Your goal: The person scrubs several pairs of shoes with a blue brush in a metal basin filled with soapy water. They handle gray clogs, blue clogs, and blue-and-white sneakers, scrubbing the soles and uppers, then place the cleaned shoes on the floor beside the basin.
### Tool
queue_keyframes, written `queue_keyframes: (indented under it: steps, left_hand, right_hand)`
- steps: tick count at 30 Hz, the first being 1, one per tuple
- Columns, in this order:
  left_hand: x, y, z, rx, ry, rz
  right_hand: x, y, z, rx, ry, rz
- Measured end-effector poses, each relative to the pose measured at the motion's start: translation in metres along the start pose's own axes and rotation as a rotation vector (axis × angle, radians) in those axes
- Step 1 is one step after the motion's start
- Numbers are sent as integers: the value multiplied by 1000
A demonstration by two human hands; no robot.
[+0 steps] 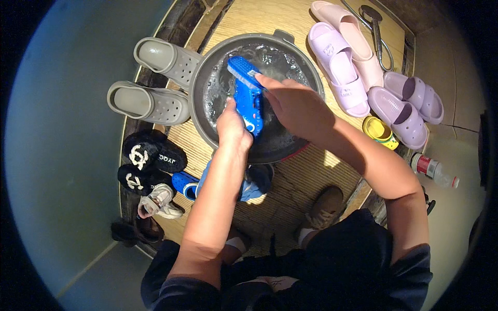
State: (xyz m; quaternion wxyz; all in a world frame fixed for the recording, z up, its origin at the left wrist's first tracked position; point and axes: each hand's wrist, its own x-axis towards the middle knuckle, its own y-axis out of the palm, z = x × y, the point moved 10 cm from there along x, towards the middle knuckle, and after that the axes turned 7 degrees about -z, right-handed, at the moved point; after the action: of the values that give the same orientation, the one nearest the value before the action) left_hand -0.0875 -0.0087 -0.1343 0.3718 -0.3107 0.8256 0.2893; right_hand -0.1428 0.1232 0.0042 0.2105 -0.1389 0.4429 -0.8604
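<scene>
My left hand point(232, 126) grips a blue clog point(249, 105) by its side, over a round grey basin point(199, 116) of bubbly water. In my right hand point(297, 107) is a blue scrub brush point(243, 69) with pale bristles, tilted against one end of the clog. The fingers of my right hand close around the brush's near end. Part of the clog is hidden by the brush and by my left hand. Another blue clog point(185, 186) lies on the floor, left of my left forearm.
Grey clogs point(163, 103) touch the basin's left side; black fuzzy slippers point(142, 155) and a pale sneaker point(157, 202) lie below. Right are pink and lilac slides point(342, 70), purple slides point(400, 116), a yellow clog point(377, 130), a shower head point(371, 13) and a plastic bottle point(433, 171).
</scene>
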Motion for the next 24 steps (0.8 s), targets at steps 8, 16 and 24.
queue_keyframes:
  steps: [8,16,24]
  left_hand:
    - [-7,9,-6,-352,-47,163]
    - [-39,41,1,-315,-251,506]
    - [-33,41,-5,-543,-219,290]
  right_hand:
    - [-16,35,12,716,260,100]
    - [-28,19,9,201,-93,-11]
    - [-30,19,4,-47,-70,98]
